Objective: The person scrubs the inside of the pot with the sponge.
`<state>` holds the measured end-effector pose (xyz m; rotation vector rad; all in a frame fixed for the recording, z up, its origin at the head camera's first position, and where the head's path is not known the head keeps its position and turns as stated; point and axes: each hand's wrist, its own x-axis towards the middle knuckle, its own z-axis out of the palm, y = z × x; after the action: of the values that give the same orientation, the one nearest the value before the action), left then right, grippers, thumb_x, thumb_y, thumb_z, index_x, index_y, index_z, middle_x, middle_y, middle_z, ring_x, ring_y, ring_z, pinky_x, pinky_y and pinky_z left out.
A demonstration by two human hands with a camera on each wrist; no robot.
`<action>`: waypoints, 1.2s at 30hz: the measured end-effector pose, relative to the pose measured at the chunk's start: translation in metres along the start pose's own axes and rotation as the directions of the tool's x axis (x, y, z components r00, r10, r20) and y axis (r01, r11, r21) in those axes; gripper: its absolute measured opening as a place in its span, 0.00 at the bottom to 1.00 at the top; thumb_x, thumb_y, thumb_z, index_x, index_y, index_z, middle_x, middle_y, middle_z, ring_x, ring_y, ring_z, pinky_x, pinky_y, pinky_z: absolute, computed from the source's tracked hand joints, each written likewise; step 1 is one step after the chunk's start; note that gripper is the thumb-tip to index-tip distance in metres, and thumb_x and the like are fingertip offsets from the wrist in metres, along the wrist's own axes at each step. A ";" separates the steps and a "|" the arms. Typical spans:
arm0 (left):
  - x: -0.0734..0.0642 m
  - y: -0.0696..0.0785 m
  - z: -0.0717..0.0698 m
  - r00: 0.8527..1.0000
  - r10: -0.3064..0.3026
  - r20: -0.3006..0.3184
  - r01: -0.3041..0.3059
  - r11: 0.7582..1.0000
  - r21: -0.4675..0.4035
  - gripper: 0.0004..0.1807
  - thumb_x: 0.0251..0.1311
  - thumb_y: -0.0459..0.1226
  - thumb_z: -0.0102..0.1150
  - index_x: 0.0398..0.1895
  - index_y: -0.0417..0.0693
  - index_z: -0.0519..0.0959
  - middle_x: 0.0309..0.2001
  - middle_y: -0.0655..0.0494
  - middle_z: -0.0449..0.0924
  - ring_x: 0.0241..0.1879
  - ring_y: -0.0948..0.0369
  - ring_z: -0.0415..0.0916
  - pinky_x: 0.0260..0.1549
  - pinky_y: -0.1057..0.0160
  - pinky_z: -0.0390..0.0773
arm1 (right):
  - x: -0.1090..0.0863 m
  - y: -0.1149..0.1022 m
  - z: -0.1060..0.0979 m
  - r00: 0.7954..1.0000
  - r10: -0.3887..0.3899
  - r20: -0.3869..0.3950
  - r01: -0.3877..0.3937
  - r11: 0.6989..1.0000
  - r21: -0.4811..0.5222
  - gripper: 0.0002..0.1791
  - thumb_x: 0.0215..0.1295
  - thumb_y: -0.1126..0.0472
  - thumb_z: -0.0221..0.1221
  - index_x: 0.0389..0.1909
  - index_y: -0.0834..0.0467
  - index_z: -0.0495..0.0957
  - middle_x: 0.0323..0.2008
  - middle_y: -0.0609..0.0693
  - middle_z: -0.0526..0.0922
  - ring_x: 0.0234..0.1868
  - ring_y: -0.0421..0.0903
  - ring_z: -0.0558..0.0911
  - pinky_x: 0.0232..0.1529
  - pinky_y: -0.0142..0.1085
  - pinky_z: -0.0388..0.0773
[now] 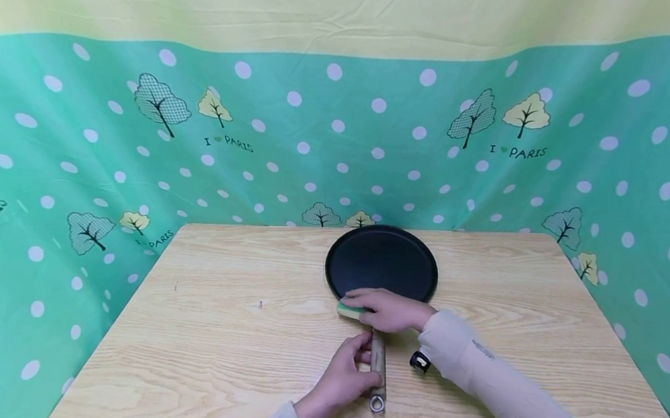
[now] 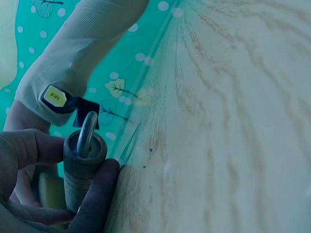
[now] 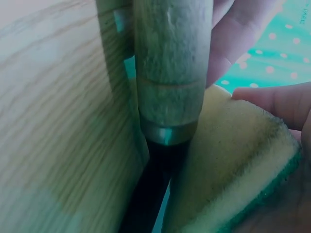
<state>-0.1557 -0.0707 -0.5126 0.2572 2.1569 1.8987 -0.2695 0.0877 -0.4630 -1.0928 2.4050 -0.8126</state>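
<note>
Centrally, the left hand (image 1: 349, 375) grips the handle (image 1: 377, 361) of a pan, its thumb near the end that carries a metal ring (image 1: 377, 403) and its fingers curled about the shaft. Just beyond, toward one o'clock, the right hand (image 1: 394, 311) holds a sponge (image 1: 351, 311), green layer uppermost and yellow side below. The right-wrist view places the sponge beside the handle's metal collar (image 3: 169, 133) and the dark neck; whether it also touches the rim cannot be told. Farther out, the round black pan (image 1: 382, 267) lies on the counter (image 1: 226, 333), near its twelve o'clock edge, with the handle leaving at six o'clock and the sponge at about seven. Judged by appearance, the pan should be stiff and fairly heavy for its shallow form, with its weight far from the grip; the wood-like handle is the natural hold, best taken round the full shaft. The sponge should be light, soft and easily compressed, suited to a grasp by its edges. Outermost, from nine through twelve to three o'clock, hangs a green dotted cloth (image 1: 293, 144).
</note>
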 end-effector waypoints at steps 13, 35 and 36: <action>0.000 0.000 0.001 1.000 0.019 -0.015 -0.018 0.998 0.059 0.47 0.39 0.22 0.65 0.72 0.25 0.68 0.53 0.46 0.71 0.48 0.57 0.72 0.48 0.67 0.75 | 0.024 -0.007 0.008 0.997 0.026 -0.075 -0.025 0.999 0.024 0.28 0.76 0.68 0.55 0.75 0.62 0.70 0.77 0.65 0.66 0.78 0.63 0.63 0.76 0.57 0.62; -0.001 0.000 0.001 1.000 0.013 0.004 -0.013 1.000 0.024 0.50 0.40 0.22 0.66 0.75 0.27 0.65 0.56 0.46 0.70 0.48 0.56 0.72 0.37 0.69 0.80 | 0.065 -0.006 0.009 0.980 0.148 -0.132 -0.136 0.986 0.098 0.29 0.77 0.66 0.56 0.77 0.61 0.68 0.78 0.65 0.63 0.79 0.62 0.61 0.76 0.55 0.62; -0.001 0.000 0.001 1.000 0.012 0.005 -0.012 1.000 0.020 0.50 0.40 0.22 0.66 0.75 0.26 0.64 0.56 0.45 0.70 0.48 0.56 0.72 0.36 0.70 0.80 | 0.066 -0.006 0.009 0.979 0.157 -0.131 -0.143 0.984 0.106 0.29 0.78 0.66 0.55 0.77 0.61 0.68 0.78 0.64 0.63 0.79 0.62 0.61 0.76 0.55 0.62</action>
<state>-0.1547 -0.0700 -0.5126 0.2784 2.1766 1.8820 -0.3034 0.0303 -0.4722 -0.8315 2.4972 -0.9696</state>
